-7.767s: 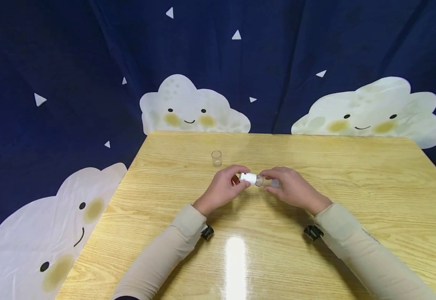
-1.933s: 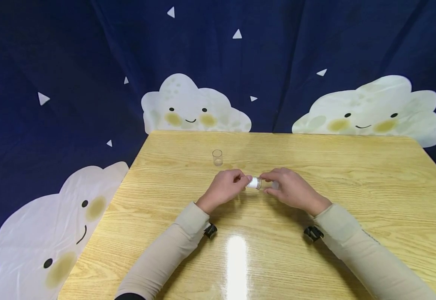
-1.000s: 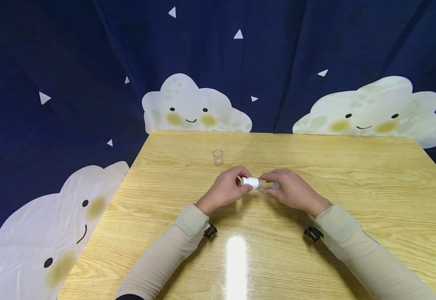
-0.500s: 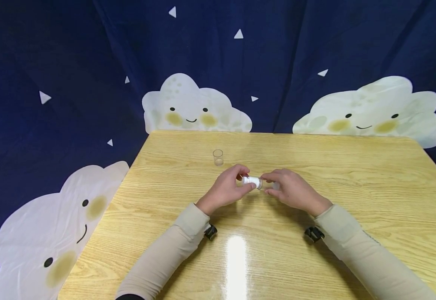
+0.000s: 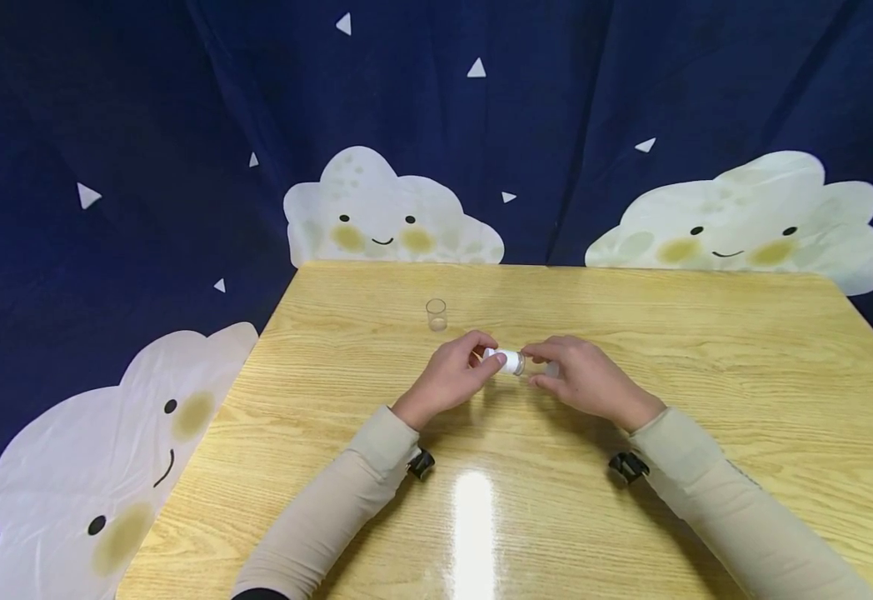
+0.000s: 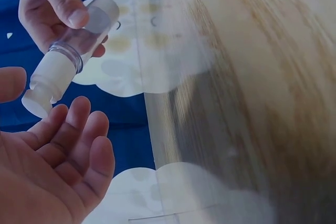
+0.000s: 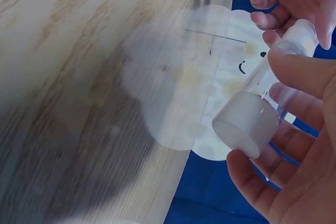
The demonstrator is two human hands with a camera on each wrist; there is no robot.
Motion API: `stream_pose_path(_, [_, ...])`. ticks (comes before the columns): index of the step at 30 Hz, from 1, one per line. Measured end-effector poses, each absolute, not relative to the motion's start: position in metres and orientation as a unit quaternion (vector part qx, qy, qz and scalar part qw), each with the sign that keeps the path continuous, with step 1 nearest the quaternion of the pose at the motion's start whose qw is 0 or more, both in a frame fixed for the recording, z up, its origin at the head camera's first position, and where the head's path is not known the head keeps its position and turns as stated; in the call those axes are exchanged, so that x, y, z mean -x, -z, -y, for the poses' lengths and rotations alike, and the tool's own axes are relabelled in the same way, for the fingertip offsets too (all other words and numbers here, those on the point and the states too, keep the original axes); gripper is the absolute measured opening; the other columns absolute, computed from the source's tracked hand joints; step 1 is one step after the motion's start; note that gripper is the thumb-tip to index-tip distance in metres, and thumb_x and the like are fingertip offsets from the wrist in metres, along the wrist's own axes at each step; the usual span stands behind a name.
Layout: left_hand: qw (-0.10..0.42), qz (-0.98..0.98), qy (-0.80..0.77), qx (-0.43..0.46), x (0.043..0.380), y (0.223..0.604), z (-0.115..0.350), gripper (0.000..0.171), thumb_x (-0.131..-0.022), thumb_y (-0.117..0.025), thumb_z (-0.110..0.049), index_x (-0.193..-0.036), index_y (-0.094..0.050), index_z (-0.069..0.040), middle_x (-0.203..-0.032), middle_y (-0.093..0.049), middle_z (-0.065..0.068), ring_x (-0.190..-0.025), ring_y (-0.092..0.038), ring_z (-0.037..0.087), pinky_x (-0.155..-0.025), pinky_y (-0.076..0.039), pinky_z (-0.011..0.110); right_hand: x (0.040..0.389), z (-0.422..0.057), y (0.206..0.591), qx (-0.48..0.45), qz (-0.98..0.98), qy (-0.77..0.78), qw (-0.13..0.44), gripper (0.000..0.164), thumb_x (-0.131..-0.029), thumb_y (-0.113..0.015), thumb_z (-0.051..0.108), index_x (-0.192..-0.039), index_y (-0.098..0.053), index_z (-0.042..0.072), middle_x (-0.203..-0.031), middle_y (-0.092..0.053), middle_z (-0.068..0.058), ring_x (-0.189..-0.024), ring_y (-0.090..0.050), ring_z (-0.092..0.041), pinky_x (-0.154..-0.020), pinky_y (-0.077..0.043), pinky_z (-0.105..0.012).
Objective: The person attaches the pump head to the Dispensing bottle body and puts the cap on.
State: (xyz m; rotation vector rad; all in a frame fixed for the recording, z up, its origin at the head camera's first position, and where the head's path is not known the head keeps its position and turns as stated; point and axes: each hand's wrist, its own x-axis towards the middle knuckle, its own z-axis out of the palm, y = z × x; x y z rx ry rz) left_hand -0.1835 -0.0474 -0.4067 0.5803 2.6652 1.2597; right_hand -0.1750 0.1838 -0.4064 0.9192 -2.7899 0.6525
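Observation:
My right hand point(image 5: 582, 375) holds a small pump bottle on its side, with a see-through body point(image 7: 257, 85) and a white base point(image 7: 247, 121). In the right wrist view its thumb lies along one side, with fingers curled round the other. The bottle's white pump top point(image 6: 47, 87) points left, towards my left hand point(image 5: 451, 375). In the left wrist view the left thumb and spread, bent fingers stand on either side of that top, with a small gap at the thumb. From the head view, the left thumb overlaps the white collar.
A clear cylindrical cup point(image 5: 436, 317) stands on the wooden table point(image 5: 706, 333), just beyond my left hand. A dark blue curtain point(image 5: 421, 92) with smiling clouds hangs behind the table and along its left side. Both wrists carry black camera mounts point(image 5: 627, 468).
My left thumb and fingers have shifted repeatedly about the white top, which has turned. The clear ring beside it, wider 7.8 seconds ago, looks narrower now. My right hand has stayed almost still.

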Motion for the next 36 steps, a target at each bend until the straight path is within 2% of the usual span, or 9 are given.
stream_pose_path(12, [0.062,-0.886,-0.419,-0.190,0.1849,0.4054,0.0454,0.030,-0.099,-0.057,-0.038,-0.114,-0.067,-0.014,-0.091,-0.065,0.002,-0.067,-0.053,0.012,-0.054,-0.041,0.023,0.1770,-0.1843,0.4049,-0.303,0.926,-0.217,0.064,0.035,-0.089,-0.075,0.017,-0.122,-0.068,0.007,-0.107,-0.074,-0.010,-0.093,-0.069,-0.024,-0.081,-0.056,-0.042])
stream_pose_path(16, [0.062,-0.886,-0.419,-0.191,0.1852,0.4050,0.0451,0.028,-0.099,-0.058,-0.037,-0.111,-0.068,-0.014,-0.090,-0.065,0.003,-0.065,-0.051,0.012,-0.054,-0.040,0.023,0.1770,-0.1845,0.4045,-0.301,0.927,-0.215,0.060,0.036,-0.089,-0.074,0.017,-0.122,-0.068,0.007,-0.107,-0.074,-0.010,-0.093,-0.069,-0.025,-0.081,-0.056,-0.042])
stream_pose_path(23, [0.061,-0.885,-0.419,-0.192,0.1858,0.4062,0.0443,0.024,-0.098,-0.060,-0.035,-0.108,-0.068,-0.015,-0.091,-0.066,0.001,-0.069,-0.056,0.012,-0.055,-0.042,0.022,0.1766,-0.1849,0.4061,-0.298,0.928,-0.217,0.057,0.036,-0.088,-0.075,0.018,-0.122,-0.068,0.007,-0.105,-0.074,-0.010,-0.091,-0.068,-0.023,-0.077,-0.055,-0.041])
stream_pose_path(30, [0.063,-0.878,-0.429,-0.202,0.1850,0.4062,0.0441,0.026,-0.096,-0.064,-0.031,-0.116,-0.067,-0.014,-0.091,-0.066,0.002,-0.070,-0.057,0.012,-0.055,-0.043,0.022,0.1758,-0.1856,0.4057,-0.300,0.927,-0.217,0.056,0.036,-0.089,-0.075,0.017,-0.123,-0.068,0.006,-0.106,-0.074,-0.011,-0.091,-0.069,-0.024,-0.077,-0.055,-0.042])
stream_pose_path(36, [0.055,-0.868,-0.437,-0.228,0.1856,0.4077,0.0439,0.025,-0.093,-0.067,-0.020,-0.117,-0.065,-0.012,-0.104,-0.068,0.003,-0.083,-0.061,0.020,-0.061,-0.048,0.021,0.1761,-0.1856,0.4064,-0.300,0.927,-0.220,0.051,0.035,-0.090,-0.073,0.017,-0.123,-0.068,0.007,-0.105,-0.074,-0.011,-0.090,-0.068,-0.024,-0.076,-0.055,-0.041])
